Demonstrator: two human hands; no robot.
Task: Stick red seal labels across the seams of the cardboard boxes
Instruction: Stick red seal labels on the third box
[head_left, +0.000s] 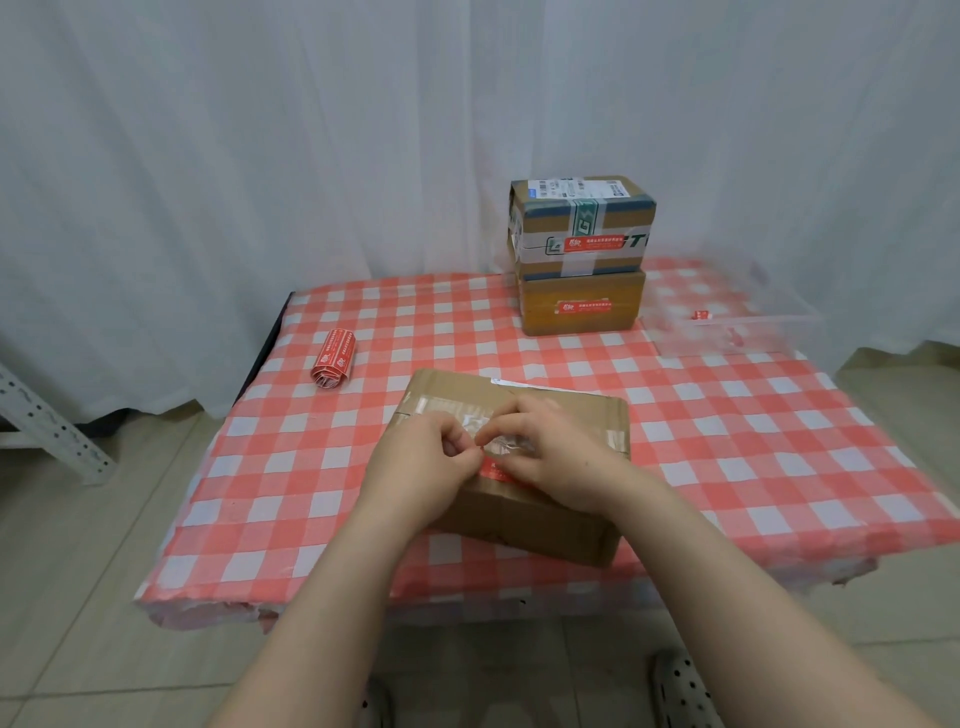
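Our left hand (423, 460) and right hand (553, 460) meet over the nearest box (524, 519), both with curled fingers pinching a red label (493, 470) at its taped top. On the bench (753, 441), a roll of labels (335, 358) lies at ten o'clock from that box, a stack of two labelled boxes (582, 228) stands at one o'clock, and a clear tray (737, 325) sits at two o'clock

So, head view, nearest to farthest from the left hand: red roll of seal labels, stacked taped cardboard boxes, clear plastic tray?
1. Red roll of seal labels, left of the left hand.
2. Stacked taped cardboard boxes, back right.
3. Clear plastic tray, far right.
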